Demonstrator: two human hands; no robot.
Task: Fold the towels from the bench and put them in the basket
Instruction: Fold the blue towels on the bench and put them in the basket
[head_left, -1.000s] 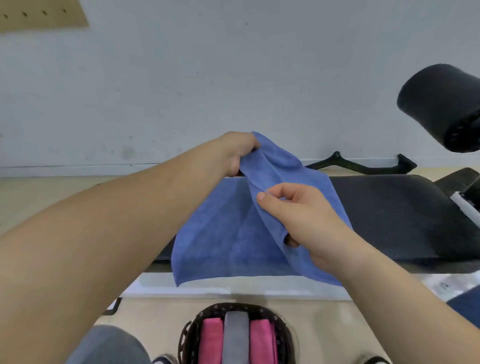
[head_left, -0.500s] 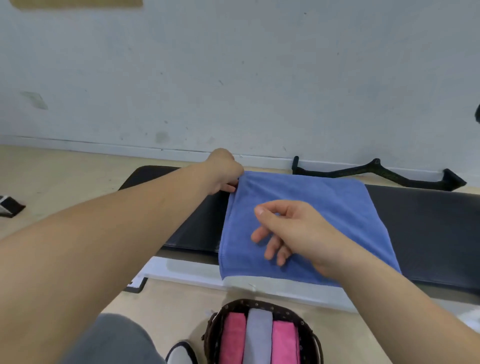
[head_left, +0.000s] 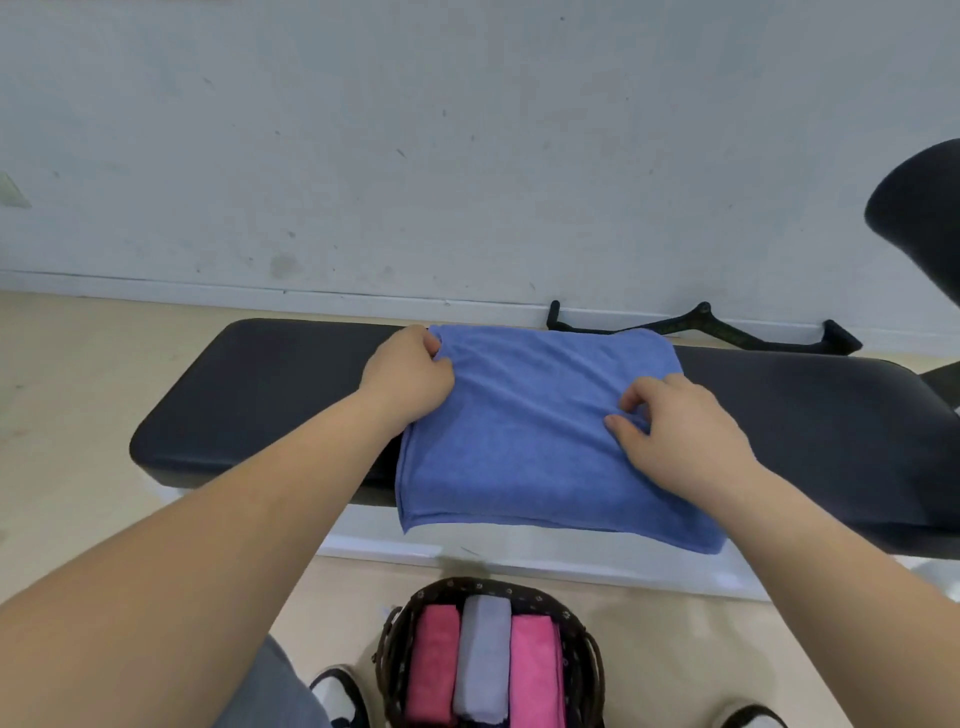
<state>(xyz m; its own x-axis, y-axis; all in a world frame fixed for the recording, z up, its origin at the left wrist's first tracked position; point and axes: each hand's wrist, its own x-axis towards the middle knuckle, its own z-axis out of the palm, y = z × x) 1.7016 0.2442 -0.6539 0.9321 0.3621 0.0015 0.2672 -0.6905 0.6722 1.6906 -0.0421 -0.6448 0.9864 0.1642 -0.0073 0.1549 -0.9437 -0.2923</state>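
A blue towel (head_left: 535, 436), folded over once, lies flat across the black padded bench (head_left: 249, 395), its near edge hanging over the front. My left hand (head_left: 408, 376) grips the towel's far left corner. My right hand (head_left: 675, 431) pinches the cloth on the towel's right side, raising small wrinkles. Below on the floor stands a dark woven basket (head_left: 395, 639) holding three folded towels: red (head_left: 434, 665), grey (head_left: 483, 654) and pink (head_left: 535, 670).
A white wall with a baseboard runs behind the bench. A black metal frame part (head_left: 701, 325) lies on the floor by the wall. A black round pad (head_left: 919, 218) juts in at the right edge. My shoes flank the basket on the beige floor.
The towel went from held up and half folded to lying flat on the bench. My right hand moved right and now pinches the cloth; my left hand stays on the far left corner.
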